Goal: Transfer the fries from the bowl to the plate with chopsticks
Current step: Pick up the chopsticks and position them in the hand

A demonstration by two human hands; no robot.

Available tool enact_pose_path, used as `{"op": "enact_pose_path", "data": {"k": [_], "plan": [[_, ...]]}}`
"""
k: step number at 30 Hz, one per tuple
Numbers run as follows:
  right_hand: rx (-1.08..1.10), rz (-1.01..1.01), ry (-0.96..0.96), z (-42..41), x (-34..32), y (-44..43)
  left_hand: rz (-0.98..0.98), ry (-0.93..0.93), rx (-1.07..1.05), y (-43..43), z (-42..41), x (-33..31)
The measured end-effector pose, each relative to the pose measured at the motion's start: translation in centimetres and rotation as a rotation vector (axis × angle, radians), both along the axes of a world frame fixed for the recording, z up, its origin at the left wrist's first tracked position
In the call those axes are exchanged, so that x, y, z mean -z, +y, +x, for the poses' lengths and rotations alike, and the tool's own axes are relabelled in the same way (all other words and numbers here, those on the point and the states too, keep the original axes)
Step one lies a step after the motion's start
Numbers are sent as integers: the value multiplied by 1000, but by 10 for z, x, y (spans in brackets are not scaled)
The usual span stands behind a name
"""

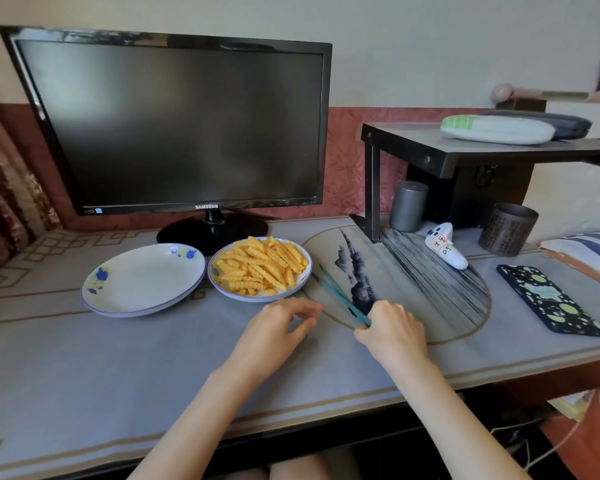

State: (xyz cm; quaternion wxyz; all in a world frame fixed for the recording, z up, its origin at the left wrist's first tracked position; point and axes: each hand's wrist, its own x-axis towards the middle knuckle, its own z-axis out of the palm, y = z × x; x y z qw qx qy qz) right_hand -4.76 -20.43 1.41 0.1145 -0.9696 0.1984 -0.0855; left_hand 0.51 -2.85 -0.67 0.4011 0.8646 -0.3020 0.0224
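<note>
The right hand (392, 327) pinches the chopsticks (336, 292) beside the bowl (257, 298) of fries (260, 263), left hand (278, 327) relaxed, empty

left hand (278, 327): bare | right hand (392, 332): bare | left forearm (194, 420): uncovered to frame edge | right forearm (465, 420): likewise | knees (298, 467): bare

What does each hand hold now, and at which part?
The right hand grips the teal chopsticks at their near end, tips toward the bowl. The left hand holds nothing.
</note>
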Motion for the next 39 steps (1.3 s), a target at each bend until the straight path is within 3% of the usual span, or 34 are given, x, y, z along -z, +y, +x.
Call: {"op": "enact_pose_path", "data": {"k": [8, 12, 15, 18, 23, 25, 29, 33, 37, 39], "plan": [[-18, 118, -147, -5, 12, -15, -20, -6, 27, -5, -1, 3], [-4, 254, -335, -14, -5, -31, -56, -74, 43, -7, 1, -3], [-71, 494, -476, -18, -23, -32, -146, -222, 69, -10, 0, -15], [-219, 667, -415, -11, -30, -22, -155, -474, 88, -11, 1, -33], [-419, 620, -306, -2, -28, -8, 83, -691, 80, 0, 19, -47], [-480, 622, -289, -2, -29, -7, 111, -652, 77, 9, 22, -47], [-569, 623, -265, 3, -31, -3, 78, -402, 66, 21, 18, -54], [-597, 627, -317, 9, -37, -3, -4, -303, -36, 27, 16, -57], [-503, 1036, -406, 17, -40, 0, -298, 18, -91, 38, 17, -60], [-553, 1121, -368, 19, -33, 11, -390, 102, -94, 40, 17, -63]]}}
